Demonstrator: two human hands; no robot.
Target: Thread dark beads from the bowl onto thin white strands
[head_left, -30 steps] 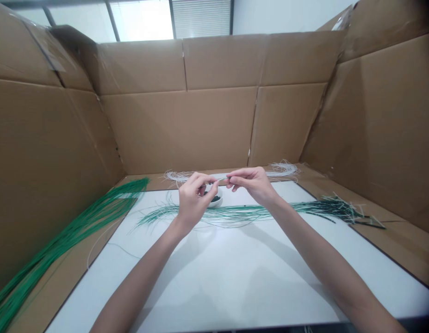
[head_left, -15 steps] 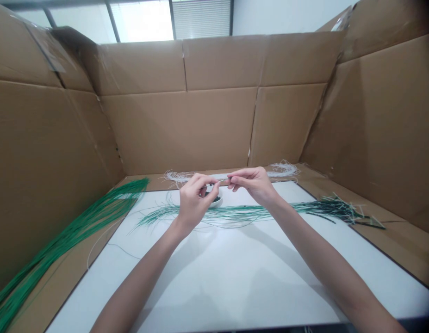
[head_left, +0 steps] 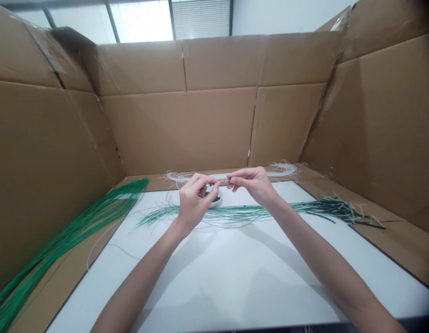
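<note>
My left hand and my right hand meet in the air at the far side of a white board. Their fingertips pinch a thin pale wire between them. Just below my left fingers sits a small white bowl holding dark bits, partly hidden by that hand. Beneath my wrists, a loose bundle of thin green wires lies across the board. Behind my hands, white wire coils rest on the cardboard.
Cardboard walls surround the work area on three sides. A long green wire bundle lies over the left side, and cut green and white wire ends sit at the right board edge.
My left hand has shifted slightly right, covering more of the bowl. My right hand and the wires look almost unchanged.
</note>
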